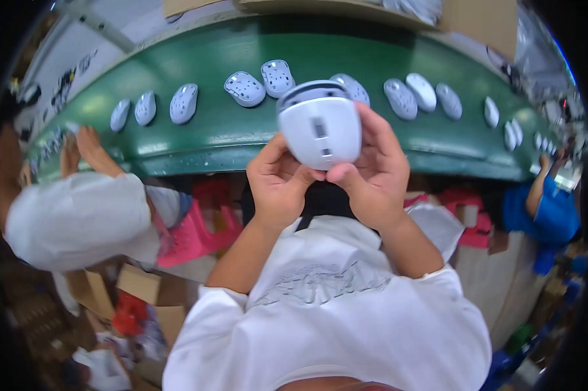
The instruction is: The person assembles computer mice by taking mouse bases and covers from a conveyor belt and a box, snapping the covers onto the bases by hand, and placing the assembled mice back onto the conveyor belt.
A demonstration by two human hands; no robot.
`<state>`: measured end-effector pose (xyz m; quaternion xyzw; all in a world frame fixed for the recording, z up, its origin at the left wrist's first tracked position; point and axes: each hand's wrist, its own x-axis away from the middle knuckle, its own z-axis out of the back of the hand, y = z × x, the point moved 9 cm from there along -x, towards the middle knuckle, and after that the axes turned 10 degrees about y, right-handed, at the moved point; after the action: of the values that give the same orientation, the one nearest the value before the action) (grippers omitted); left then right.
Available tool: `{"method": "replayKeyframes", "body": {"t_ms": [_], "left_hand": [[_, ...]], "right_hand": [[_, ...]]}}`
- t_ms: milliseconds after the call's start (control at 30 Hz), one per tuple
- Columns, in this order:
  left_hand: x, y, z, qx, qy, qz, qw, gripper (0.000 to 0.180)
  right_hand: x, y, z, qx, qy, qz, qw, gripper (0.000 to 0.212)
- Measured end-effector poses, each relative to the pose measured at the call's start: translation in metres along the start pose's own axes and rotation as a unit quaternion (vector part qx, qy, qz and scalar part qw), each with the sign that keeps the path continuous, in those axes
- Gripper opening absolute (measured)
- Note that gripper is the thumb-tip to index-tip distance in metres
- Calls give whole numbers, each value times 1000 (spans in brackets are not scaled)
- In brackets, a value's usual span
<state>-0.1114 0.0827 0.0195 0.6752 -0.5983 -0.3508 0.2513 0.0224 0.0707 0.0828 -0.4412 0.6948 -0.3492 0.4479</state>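
as both hands (380,174) half close, white mouse (321,141) gripped

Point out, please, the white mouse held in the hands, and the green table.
White mouse (335,127): head view, on its white shell.
Green table (216,137): head view, on its bare top.

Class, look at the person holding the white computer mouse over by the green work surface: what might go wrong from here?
The white computer mouse is held up between the left hand and the right hand; if either grip loosens, it could slip and drop. If lowered straight ahead, it might knock the partly hidden mouse beyond it on the green work surface.
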Motion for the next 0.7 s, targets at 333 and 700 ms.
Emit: {"method": "replayKeyframes", "body": {"t_ms": [333,700], "left_hand": [[11,-7,2,-12,69,43,997,67],[13,-11,26,-189,-61,-29,980,80]], "right_hand": [[17,-11,5,133,-21,121,984,66],[15,-14,12,64,-15,212,975,57]]}}
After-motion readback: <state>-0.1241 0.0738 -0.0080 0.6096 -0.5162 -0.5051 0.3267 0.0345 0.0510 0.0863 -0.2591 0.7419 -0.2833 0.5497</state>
